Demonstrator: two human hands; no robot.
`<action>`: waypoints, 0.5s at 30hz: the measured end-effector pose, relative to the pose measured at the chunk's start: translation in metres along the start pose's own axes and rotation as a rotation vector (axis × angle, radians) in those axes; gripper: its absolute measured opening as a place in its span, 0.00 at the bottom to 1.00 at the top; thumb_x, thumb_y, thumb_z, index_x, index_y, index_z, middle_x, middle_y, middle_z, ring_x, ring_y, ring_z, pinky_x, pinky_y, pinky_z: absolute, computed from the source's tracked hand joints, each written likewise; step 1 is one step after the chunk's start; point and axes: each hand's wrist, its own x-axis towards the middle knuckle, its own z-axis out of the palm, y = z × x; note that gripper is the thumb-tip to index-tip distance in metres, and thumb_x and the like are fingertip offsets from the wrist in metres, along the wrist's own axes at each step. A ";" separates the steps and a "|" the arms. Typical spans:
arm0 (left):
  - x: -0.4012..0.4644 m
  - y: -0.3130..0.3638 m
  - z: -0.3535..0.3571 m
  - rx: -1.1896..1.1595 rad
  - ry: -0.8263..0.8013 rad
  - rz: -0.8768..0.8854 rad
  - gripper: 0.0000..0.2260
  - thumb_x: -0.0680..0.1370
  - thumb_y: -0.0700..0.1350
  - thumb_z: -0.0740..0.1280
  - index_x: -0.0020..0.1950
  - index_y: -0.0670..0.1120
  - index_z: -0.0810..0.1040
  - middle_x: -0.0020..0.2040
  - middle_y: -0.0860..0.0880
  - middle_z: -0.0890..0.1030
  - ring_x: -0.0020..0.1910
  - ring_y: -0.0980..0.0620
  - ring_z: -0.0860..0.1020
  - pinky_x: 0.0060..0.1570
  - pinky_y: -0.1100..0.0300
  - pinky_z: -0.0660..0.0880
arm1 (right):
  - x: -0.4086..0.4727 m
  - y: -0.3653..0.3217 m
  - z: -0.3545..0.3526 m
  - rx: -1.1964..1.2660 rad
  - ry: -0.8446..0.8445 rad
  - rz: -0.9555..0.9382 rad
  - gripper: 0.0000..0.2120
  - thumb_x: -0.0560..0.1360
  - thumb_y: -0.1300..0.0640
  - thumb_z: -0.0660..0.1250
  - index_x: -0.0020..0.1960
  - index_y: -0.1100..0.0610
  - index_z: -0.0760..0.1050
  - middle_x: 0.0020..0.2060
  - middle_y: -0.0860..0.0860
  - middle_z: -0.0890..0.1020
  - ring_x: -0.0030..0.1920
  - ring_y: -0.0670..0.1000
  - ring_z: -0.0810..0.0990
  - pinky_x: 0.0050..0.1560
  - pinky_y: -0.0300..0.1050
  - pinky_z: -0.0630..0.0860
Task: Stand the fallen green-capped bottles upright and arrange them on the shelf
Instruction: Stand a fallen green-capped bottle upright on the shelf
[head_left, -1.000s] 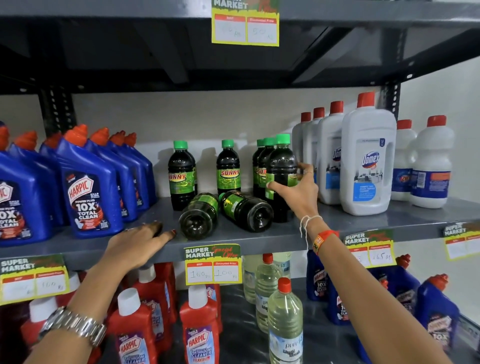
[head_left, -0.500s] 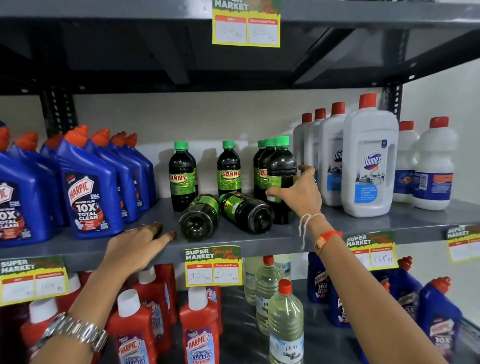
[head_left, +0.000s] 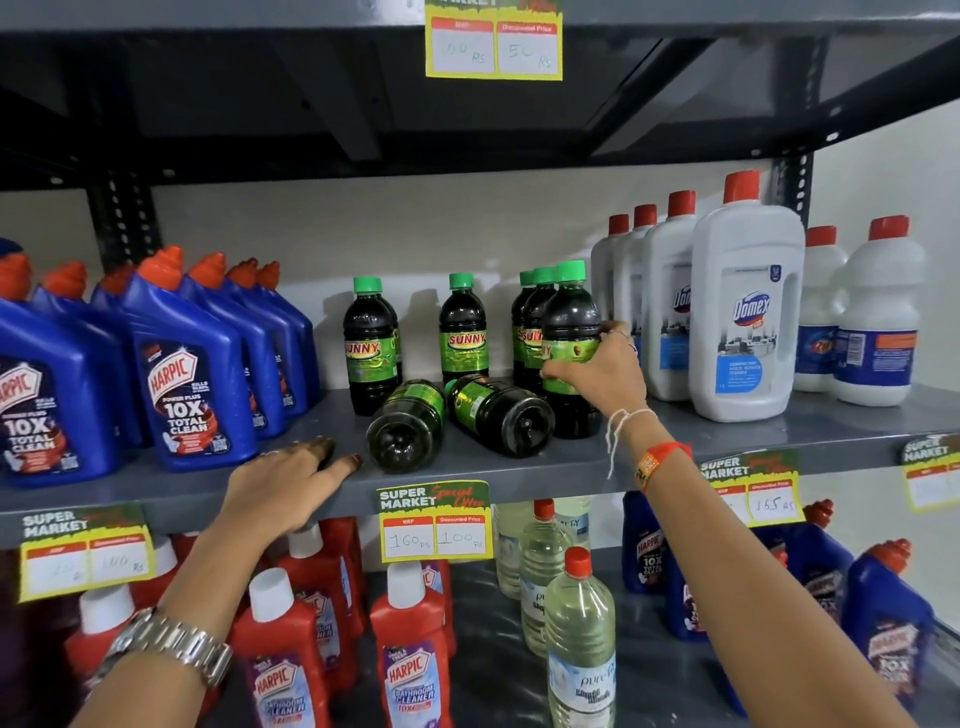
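Observation:
Two dark green-capped bottles lie on their sides on the grey shelf (head_left: 519, 470), bases toward me: the left fallen bottle (head_left: 408, 426) and the right fallen bottle (head_left: 501, 415). My right hand (head_left: 602, 371) grips the front upright bottle (head_left: 570, 317) around its green label; two more stand in a row behind it. Two other upright bottles, one (head_left: 370, 345) on the left and one (head_left: 463, 332) in the middle, stand at the back. My left hand (head_left: 288, 480) rests flat on the shelf's front edge, just left of the left fallen bottle.
Blue Harpic bottles (head_left: 187, 374) crowd the shelf's left part. White Domex bottles (head_left: 748, 317) stand close on the right. A price tag (head_left: 435, 522) hangs on the shelf edge. The lower shelf holds red Harpic bottles (head_left: 410, 649) and clear bottles (head_left: 579, 644).
My right hand has stayed on the front upright bottle and shifted its grip slightly around the label. The left hand and both fallen bottles have not moved.

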 end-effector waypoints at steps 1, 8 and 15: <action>0.001 -0.001 0.002 0.011 0.000 0.010 0.24 0.79 0.56 0.46 0.73 0.52 0.61 0.73 0.46 0.66 0.67 0.46 0.70 0.56 0.55 0.70 | 0.002 0.000 -0.003 0.105 -0.059 0.054 0.51 0.55 0.48 0.79 0.69 0.63 0.57 0.58 0.58 0.77 0.58 0.57 0.77 0.61 0.53 0.75; 0.002 -0.003 0.005 0.020 0.018 0.022 0.24 0.79 0.55 0.46 0.74 0.52 0.61 0.74 0.46 0.66 0.68 0.46 0.69 0.55 0.54 0.71 | -0.008 0.003 -0.005 0.241 -0.052 0.064 0.37 0.69 0.56 0.72 0.69 0.64 0.56 0.63 0.61 0.71 0.62 0.57 0.73 0.62 0.49 0.70; 0.000 -0.001 0.005 0.106 0.020 0.044 0.22 0.80 0.52 0.48 0.74 0.53 0.58 0.72 0.44 0.66 0.67 0.45 0.70 0.53 0.54 0.72 | -0.011 0.002 0.004 -0.029 0.151 -0.011 0.47 0.57 0.46 0.79 0.66 0.63 0.59 0.62 0.59 0.73 0.64 0.60 0.73 0.61 0.54 0.71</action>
